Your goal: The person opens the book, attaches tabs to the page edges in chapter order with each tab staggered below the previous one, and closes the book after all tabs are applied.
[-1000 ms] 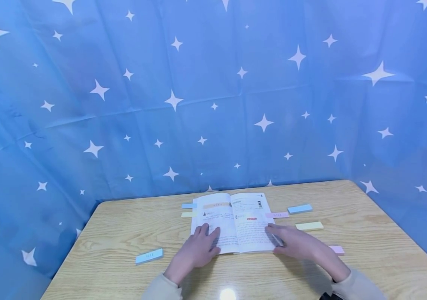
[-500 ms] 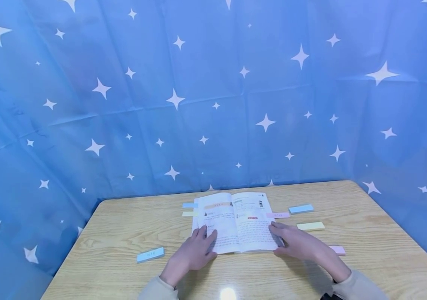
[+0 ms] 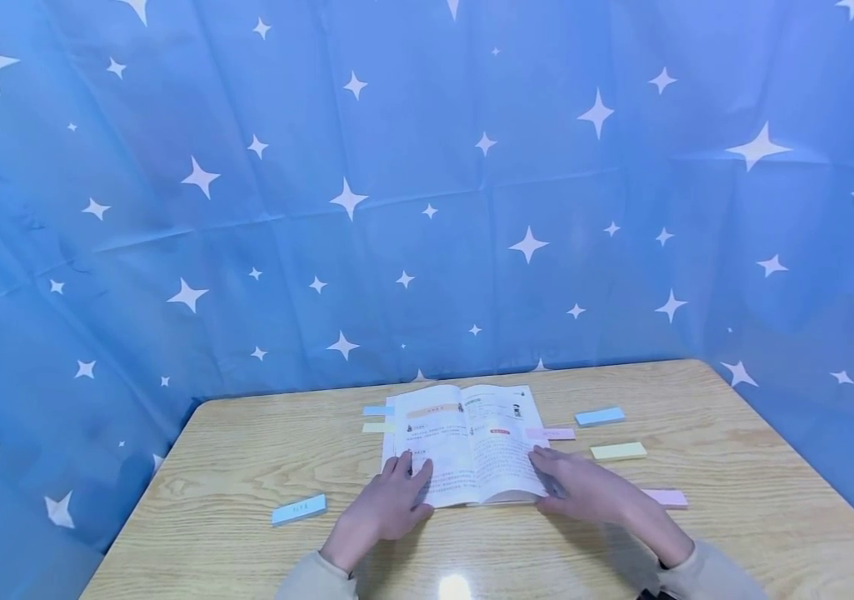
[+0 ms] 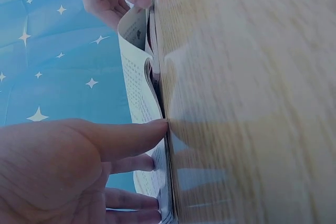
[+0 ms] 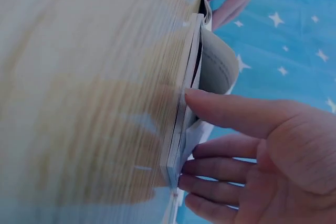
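An open book [image 3: 437, 462] lies on the table, printed pages facing up. My left hand [image 3: 391, 500] rests on the lower left page with fingers spread; in the left wrist view its thumb touches the book's bottom edge. At the lower right corner, my right hand [image 3: 584, 487] holds a right-hand page [image 5: 219, 61] between thumb and fingers. That page bows upward, off the stack of pages beneath. A pink sticky tab [image 3: 551, 434] sticks out from the right side of the book. Blue [image 3: 377, 411] and yellow [image 3: 377, 427] tabs stick out on the left.
Right of the book lie a blue sticky-note pad [image 3: 600, 417], a yellow pad [image 3: 618, 452] and a pink pad [image 3: 666, 498], partly behind the right hand. A blue pad with writing [image 3: 299, 510] lies to the left. A starry blue curtain [image 3: 427, 250] hangs behind the wooden table [image 3: 232, 467].
My right hand has shifted slightly left, and the right page has bowed up, uncovering more of the pink tab. My left hand has slid slightly left and otherwise stays on the book.
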The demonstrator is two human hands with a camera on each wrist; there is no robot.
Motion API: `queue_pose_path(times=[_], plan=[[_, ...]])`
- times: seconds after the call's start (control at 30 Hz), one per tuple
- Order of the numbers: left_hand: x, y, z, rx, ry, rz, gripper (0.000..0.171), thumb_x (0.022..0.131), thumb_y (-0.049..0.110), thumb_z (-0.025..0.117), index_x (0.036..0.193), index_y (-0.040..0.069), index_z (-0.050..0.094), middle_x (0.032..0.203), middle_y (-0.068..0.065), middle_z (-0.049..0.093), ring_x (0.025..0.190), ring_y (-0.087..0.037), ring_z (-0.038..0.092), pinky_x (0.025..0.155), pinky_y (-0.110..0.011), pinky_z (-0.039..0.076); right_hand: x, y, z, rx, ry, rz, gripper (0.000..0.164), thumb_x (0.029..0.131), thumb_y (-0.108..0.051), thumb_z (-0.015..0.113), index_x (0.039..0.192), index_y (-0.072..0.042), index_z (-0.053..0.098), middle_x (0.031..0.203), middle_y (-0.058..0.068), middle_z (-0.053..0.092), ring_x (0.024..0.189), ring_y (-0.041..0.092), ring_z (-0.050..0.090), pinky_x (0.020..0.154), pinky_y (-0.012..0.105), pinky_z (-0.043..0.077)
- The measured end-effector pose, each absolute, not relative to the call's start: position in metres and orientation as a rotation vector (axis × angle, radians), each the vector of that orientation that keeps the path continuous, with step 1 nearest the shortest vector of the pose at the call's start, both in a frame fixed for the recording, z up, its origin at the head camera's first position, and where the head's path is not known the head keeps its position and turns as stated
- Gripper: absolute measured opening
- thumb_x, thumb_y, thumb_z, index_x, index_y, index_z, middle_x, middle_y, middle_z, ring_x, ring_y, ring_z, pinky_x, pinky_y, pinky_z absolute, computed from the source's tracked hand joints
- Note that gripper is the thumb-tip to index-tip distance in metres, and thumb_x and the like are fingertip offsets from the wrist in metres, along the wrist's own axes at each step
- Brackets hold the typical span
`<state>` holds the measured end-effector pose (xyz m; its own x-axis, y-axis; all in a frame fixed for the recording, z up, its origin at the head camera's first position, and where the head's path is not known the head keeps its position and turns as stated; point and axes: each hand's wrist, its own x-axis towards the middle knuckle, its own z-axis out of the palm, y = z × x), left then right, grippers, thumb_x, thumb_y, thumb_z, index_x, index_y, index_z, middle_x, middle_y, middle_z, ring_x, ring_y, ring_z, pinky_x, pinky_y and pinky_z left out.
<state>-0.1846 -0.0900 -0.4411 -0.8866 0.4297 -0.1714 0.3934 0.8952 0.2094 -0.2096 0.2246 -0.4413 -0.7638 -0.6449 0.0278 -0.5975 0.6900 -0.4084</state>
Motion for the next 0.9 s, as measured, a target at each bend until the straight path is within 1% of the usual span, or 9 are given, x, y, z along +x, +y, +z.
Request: queue_pose_path(times=[0.03, 0.1, 0.17, 0.2, 0.27, 0.3, 0.4, 0.7, 0.9], plan=[[-0.184, -0.090, -0.441, 0.628, 2.850, 0.248, 0.060, 0.103, 0.035, 0.059, 0.153, 0.007, 0.043, 0.154, -0.025, 0.035, 0.139, -0.042, 0.036, 0.103, -0.054, 0.044, -0.209, 0.224, -0.441, -1.015, 2.774, -0.621, 0.066, 0.091, -0.023, 0.075, 0.137, 0.018, 0.050, 0.138, 0.037, 0.051, 0.125, 0.047, 0.054, 0.099, 0.055, 0.047], [-0.184, -0.090, -0.441, 0.630, 2.853, 0.248, 0.060, 0.102, 0.035, 0.059, 0.153, 0.007, 0.043, 0.153, -0.026, 0.035, 0.139, -0.042, 0.036, 0.102, -0.054, 0.044, -0.209, 0.223, -0.439, -0.990, 2.761, -0.665, 0.066, 0.093, -0.021, 0.073, 0.139, 0.018, 0.047, 0.137, 0.036, 0.052, 0.104, 0.033, 0.066, 0.087, 0.044, 0.054], [-0.184, -0.090, -0.441, 0.634, 2.856, 0.247, 0.060, 0.102, 0.035, 0.059, 0.153, 0.007, 0.043, 0.153, -0.026, 0.035, 0.139, -0.042, 0.037, 0.102, -0.054, 0.045, -0.210, 0.222, -0.437, -0.990, 2.763, -0.699, 0.066, 0.092, -0.019, 0.073, 0.140, 0.017, 0.046, 0.136, 0.034, 0.054, 0.090, 0.019, 0.063, 0.075, 0.034, 0.051], [-0.184, -0.091, -0.441, 0.636, 2.858, 0.247, 0.060, 0.102, 0.035, 0.059, 0.153, 0.007, 0.043, 0.153, -0.026, 0.035, 0.139, -0.042, 0.037, 0.101, -0.054, 0.045, -0.209, 0.222, -0.436, -0.993, 2.769, -0.715, 0.066, 0.092, -0.018, 0.073, 0.141, 0.017, 0.045, 0.137, 0.033, 0.054, 0.090, 0.018, 0.063, 0.074, 0.033, 0.051], [-0.184, -0.091, -0.442, 0.641, 2.859, 0.246, 0.060, 0.102, 0.035, 0.059, 0.153, 0.007, 0.043, 0.153, -0.026, 0.035, 0.138, -0.042, 0.037, 0.101, -0.054, 0.045, -0.210, 0.222, -0.434, -1.030, 2.803, -0.731, 0.064, 0.091, -0.017, 0.074, 0.140, 0.016, 0.047, 0.136, 0.032, 0.055, 0.094, 0.022, 0.065, 0.076, 0.035, 0.053], [-0.183, -0.091, -0.442, 0.642, 2.859, 0.245, 0.060, 0.102, 0.035, 0.059, 0.153, 0.007, 0.043, 0.153, -0.026, 0.035, 0.138, -0.042, 0.037, 0.101, -0.054, 0.045, -0.210, 0.222, -0.433, -1.053, 2.828, -0.727, 0.064, 0.091, -0.017, 0.074, 0.139, 0.016, 0.048, 0.137, 0.032, 0.054, 0.106, 0.029, 0.065, 0.082, 0.040, 0.054], [-0.183, -0.091, -0.441, 0.642, 2.857, 0.242, 0.060, 0.102, 0.035, 0.059, 0.153, 0.007, 0.042, 0.154, -0.025, 0.034, 0.139, -0.042, 0.037, 0.101, -0.053, 0.045, -0.208, 0.221, -0.430, -1.078, 2.922, -0.719, 0.065, 0.091, -0.021, 0.075, 0.138, 0.015, 0.050, 0.140, 0.031, 0.053, 0.127, 0.045, 0.053, 0.096, 0.053, 0.050], [-0.183, -0.091, -0.441, 0.634, 2.839, 0.251, 0.061, 0.102, 0.035, 0.059, 0.154, 0.008, 0.041, 0.155, -0.025, 0.033, 0.140, -0.042, 0.036, 0.103, -0.054, 0.044, -0.202, 0.215, -0.430, -0.989, 3.143, -0.755, 0.078, 0.089, -0.037, 0.078, 0.143, 0.011, 0.048, 0.144, 0.027, 0.051, 0.128, 0.047, 0.052, 0.094, 0.056, 0.051], [-0.184, -0.093, -0.439, 0.641, 2.837, 0.260, 0.062, 0.102, 0.035, 0.060, 0.154, 0.007, 0.041, 0.155, -0.026, 0.033, 0.140, -0.042, 0.036, 0.104, -0.054, 0.043, -0.201, 0.209, -0.434, -0.973, 3.172, -0.842, 0.084, 0.089, -0.035, 0.078, 0.148, 0.011, 0.040, 0.151, 0.031, 0.041, 0.131, 0.049, 0.048, 0.092, 0.059, 0.051]])
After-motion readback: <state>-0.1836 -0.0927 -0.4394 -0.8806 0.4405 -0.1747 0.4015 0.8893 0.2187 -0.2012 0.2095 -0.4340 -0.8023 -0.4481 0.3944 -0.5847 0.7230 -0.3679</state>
